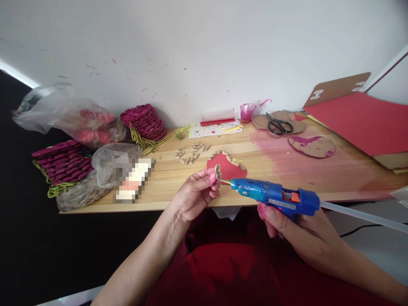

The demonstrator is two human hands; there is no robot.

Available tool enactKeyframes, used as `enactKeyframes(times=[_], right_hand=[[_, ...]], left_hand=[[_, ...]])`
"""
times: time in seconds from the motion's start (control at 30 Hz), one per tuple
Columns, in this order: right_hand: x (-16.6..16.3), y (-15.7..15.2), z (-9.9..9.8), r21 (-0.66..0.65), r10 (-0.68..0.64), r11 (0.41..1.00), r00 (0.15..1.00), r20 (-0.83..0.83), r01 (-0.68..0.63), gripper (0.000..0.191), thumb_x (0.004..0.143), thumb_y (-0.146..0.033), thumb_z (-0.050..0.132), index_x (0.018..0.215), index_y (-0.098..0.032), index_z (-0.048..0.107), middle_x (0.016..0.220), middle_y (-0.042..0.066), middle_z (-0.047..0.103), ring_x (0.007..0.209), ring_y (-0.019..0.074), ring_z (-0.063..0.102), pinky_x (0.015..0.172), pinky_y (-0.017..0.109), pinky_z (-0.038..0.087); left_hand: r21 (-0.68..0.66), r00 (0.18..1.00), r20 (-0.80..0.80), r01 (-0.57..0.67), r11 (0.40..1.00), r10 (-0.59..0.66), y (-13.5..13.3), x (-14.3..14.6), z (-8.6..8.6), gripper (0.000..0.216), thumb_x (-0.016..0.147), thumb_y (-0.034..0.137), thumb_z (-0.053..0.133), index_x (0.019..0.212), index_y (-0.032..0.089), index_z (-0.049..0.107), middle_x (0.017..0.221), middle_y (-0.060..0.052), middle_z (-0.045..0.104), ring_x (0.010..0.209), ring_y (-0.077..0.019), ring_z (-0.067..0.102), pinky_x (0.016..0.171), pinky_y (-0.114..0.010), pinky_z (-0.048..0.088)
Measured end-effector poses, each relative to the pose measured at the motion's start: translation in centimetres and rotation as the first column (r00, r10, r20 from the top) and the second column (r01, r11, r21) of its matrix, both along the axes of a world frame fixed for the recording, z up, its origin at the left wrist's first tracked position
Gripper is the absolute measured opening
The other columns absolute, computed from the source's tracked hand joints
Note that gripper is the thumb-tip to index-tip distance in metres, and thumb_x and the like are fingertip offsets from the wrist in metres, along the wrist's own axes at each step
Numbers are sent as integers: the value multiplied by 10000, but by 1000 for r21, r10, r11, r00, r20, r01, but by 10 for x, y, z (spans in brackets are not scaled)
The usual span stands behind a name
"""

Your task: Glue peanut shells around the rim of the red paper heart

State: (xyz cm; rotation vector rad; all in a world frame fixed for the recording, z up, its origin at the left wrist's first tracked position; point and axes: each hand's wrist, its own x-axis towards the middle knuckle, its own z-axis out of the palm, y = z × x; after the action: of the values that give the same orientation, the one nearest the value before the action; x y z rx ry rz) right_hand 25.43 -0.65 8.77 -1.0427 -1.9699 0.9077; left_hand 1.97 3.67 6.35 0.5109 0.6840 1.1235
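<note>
Between the thumb and fingers of my left hand [199,189] is a peanut shell half [218,171], its hollow side facing me. My right hand [293,229] grips a blue hot glue gun [264,191], with a long clear glue stick [360,216] out of its back. The gun's nozzle points left, close to the shell; whether they touch I cannot tell. Behind my left hand lies a red rounded piece [232,170] with several peanut shells [225,153] along its far edge. Further left, loose peanut shells [190,158] lie on the wooden table [165,187].
Black scissors [280,125] rest on cardboard pieces at the back. Nearby are a pink-stained cup [247,112] and a painted cardboard oval [311,146]. Red sheets [360,123] fill the right side. Purple woven pieces [143,121] and plastic bags [79,114] crowd the left.
</note>
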Motion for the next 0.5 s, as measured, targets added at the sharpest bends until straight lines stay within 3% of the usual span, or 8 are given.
enactKeyframes(times=[0.5], right_hand=[[4, 2, -3, -24, -18, 1000, 1000, -6, 18, 382, 1009, -376, 487, 665, -224, 556, 586, -11, 588, 544, 130, 554, 524, 279, 420]], left_hand=[[-3, 1000, 1, 8, 1000, -8, 1, 1, -2, 268, 640, 171, 906, 753, 104, 672, 689, 14, 545, 598, -53, 482, 515, -153, 392]])
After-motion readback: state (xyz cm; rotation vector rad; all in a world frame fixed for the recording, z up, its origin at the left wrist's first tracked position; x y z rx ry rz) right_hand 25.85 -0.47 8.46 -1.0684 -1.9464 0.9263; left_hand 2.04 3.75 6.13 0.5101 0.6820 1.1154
